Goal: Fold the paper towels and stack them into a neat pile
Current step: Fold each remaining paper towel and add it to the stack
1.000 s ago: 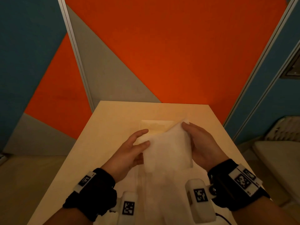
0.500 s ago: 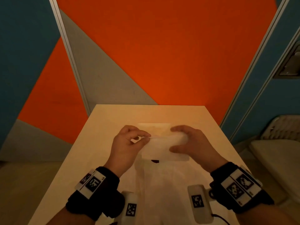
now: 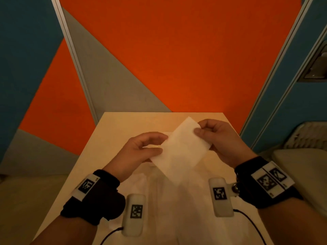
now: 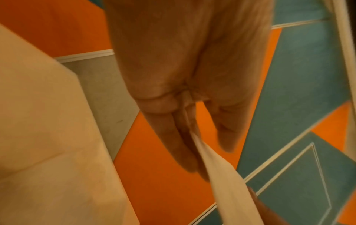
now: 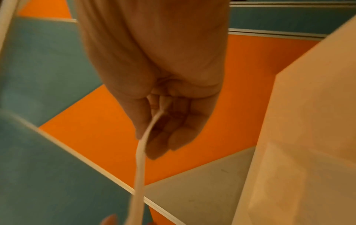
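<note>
A folded paper towel is held tilted above the surface, pinched at opposite ends by the left hand and right hand.

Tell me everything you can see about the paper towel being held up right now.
The paper towel is a white, soft-looking folded rectangle, held in the air above the table and tilted diagonally, its far corner raised toward the right. The left hand pinches its near left edge between thumb and fingers; the right hand pinches its upper right edge. The wrist views show it edge-on as a thin, slightly curved band. It appears to touch only the two hands. More white towels lie flat beneath it.
</note>
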Motion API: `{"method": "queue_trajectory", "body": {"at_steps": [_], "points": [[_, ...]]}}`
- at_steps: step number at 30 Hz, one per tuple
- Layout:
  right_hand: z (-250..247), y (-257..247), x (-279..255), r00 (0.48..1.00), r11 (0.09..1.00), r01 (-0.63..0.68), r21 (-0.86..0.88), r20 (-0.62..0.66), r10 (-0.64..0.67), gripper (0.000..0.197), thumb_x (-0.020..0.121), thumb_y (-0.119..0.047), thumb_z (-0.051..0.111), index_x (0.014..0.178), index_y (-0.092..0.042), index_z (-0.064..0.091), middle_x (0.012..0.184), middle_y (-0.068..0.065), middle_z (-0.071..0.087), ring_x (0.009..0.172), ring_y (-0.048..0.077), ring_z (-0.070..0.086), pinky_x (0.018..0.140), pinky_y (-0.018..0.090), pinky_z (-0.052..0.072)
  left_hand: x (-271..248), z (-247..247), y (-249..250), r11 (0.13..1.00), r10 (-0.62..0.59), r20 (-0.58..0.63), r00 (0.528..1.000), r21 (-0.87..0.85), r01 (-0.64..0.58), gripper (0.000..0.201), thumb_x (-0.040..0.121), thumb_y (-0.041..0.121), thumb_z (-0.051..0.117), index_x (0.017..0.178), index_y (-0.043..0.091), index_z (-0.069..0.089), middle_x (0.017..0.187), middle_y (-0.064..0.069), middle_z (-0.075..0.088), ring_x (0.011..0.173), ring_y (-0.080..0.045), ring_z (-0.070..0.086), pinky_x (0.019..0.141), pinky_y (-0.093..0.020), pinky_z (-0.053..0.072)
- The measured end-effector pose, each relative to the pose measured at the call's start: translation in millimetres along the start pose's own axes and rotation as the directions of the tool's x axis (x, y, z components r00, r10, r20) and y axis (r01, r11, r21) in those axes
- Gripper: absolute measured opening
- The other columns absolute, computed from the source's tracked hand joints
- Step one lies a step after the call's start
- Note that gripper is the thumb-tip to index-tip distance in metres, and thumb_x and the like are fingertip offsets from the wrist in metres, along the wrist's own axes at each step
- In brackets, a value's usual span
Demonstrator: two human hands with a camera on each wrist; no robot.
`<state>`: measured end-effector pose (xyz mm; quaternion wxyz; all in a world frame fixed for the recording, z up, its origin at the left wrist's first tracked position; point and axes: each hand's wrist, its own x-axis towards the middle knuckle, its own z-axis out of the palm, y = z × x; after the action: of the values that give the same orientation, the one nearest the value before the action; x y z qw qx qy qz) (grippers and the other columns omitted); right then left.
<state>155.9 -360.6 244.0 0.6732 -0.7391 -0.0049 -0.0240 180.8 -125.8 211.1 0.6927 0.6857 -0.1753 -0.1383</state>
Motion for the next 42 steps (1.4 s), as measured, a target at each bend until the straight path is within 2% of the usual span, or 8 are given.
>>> {"method": "queue_trajectory", "body": {"at_steps": [2, 5, 12, 17, 20, 25, 30, 42], "points": [[1.4, -7.2, 3.2, 0.998, 0.995, 0.018, -0.103, 0.062, -0.012, 0.012, 0.09, -0.009, 0.062, 0.078, -0.012, 0.063, 0.07, -0.001, 0.067, 0.063, 0.012, 0.063, 0.053, 0.023, 0.051, -2.3, 2.2, 6.5, 0.998, -0.023, 0.155, 0.988, 0.057, 0.014, 0.023, 0.08, 0.017, 0.071, 0.1, 0.028, 0.074, 0.119, -0.005, 0.064, 0.108, -0.02, 0.062, 0.089, -0.037, 0.05], [6.3, -16.2, 6.9, 0.976, 0.966, 0.07, -0.249, 0.218, -0.014, 0.006, 0.089, -0.008, 0.063, 0.085, -0.005, 0.066, 0.075, 0.006, 0.069, 0.065, 0.016, 0.064, 0.056, 0.024, 0.052, -5.3, 18.0, 12.2, 0.999, -0.031, 0.249, 0.968, 0.017, 0.028, 0.029, 0.077, 0.015, 0.07, 0.104, 0.024, 0.074, 0.116, 0.003, 0.068, 0.107, -0.016, 0.064, 0.087, -0.029, 0.053], [7.7, 31.5, 12.2, 0.986, 0.925, -0.023, -0.378, 0.143, 0.083, 0.011, 0.092, -0.019, 0.062, 0.097, -0.009, 0.064, 0.082, 0.005, 0.067, 0.07, 0.015, 0.062, 0.059, 0.024, 0.048, -12.6, 17.1, -27.2, 0.996, -0.08, -0.036, 0.996, 0.027, 0.081, 0.036, 0.082, 0.001, 0.068, 0.106, 0.026, 0.072, 0.12, 0.007, 0.066, 0.11, -0.014, 0.063, 0.096, -0.039, 0.051], [-5.1, 119.8, -6.4, 0.946, 0.616, -0.06, -0.786, 0.153, 0.286, 0.018, 0.085, -0.027, 0.071, 0.098, -0.024, 0.059, 0.097, -0.005, 0.057, 0.09, 0.013, 0.054, 0.08, 0.023, 0.043, -39.4, -15.2, -62.4, 0.975, -0.191, -0.224, 0.956, 0.069, 0.211, 0.042, 0.082, -0.002, 0.066, 0.112, 0.027, 0.065, 0.122, 0.006, 0.061, 0.105, -0.017, 0.062, 0.091, -0.036, 0.053], [-4.9, 160.3, -27.6, 0.859, 0.44, -0.056, -0.896, 0.181, 0.478, 0.051, 0.081, -0.031, 0.074, 0.126, -0.027, 0.05, 0.13, -0.003, 0.046, 0.119, 0.018, 0.044, 0.101, 0.028, 0.037, -57.2, -34.6, -83.6, 0.952, -0.239, -0.274, 0.932, 0.125, 0.28, 0.043, 0.08, -0.004, 0.067, 0.112, 0.024, 0.065, 0.121, 0.003, 0.06, 0.105, -0.018, 0.06, 0.089, -0.034, 0.052], [-1.8, 179.3, -48.9, 0.848, 0.399, -0.019, -0.917, 0.197, 0.492, 0.091, 0.072, -0.04, 0.079, 0.146, -0.034, 0.027, 0.155, -0.009, 0.016, 0.14, 0.018, 0.021, 0.117, 0.037, 0.02, -75.9, -52.5, -112.7, 0.915, -0.295, -0.294, 0.909, 0.187, 0.357, 0.041, 0.077, -0.002, 0.072, 0.106, 0.027, 0.068, 0.118, 0.009, 0.061, 0.109, -0.02, 0.058, 0.095, -0.042, 0.05], [-1.2, 183.4, -50.6, 0.853, 0.371, -0.01, -0.929, 0.185, 0.487, 0.095, 0.073, -0.042, 0.078, 0.149, -0.035, 0.021, 0.157, -0.009, 0.011, 0.143, 0.018, 0.016, 0.118, 0.038, 0.017, -80.8, -53.7, -128.4, 0.894, -0.272, -0.289, 0.918, 0.277, 0.352, 0.049, 0.069, 0.005, 0.081, 0.101, 0.04, 0.07, 0.115, 0.013, 0.061, 0.107, -0.017, 0.058, 0.092, -0.036, 0.05], [2.4, 181.5, -54.1, 0.865, 0.332, 0.008, -0.943, 0.173, 0.471, 0.085, 0.075, -0.04, 0.077, 0.145, -0.036, 0.029, 0.152, -0.008, 0.02, 0.138, 0.019, 0.023, 0.114, 0.04, 0.023, -57.6, -47.7, -131.1, 0.852, -0.191, -0.313, 0.93, 0.417, 0.315, 0.052, 0.076, -0.001, 0.072, 0.106, 0.038, 0.057, 0.128, 0.001, 0.05, 0.122, -0.022, 0.047, 0.103, -0.033, 0.038]]}}
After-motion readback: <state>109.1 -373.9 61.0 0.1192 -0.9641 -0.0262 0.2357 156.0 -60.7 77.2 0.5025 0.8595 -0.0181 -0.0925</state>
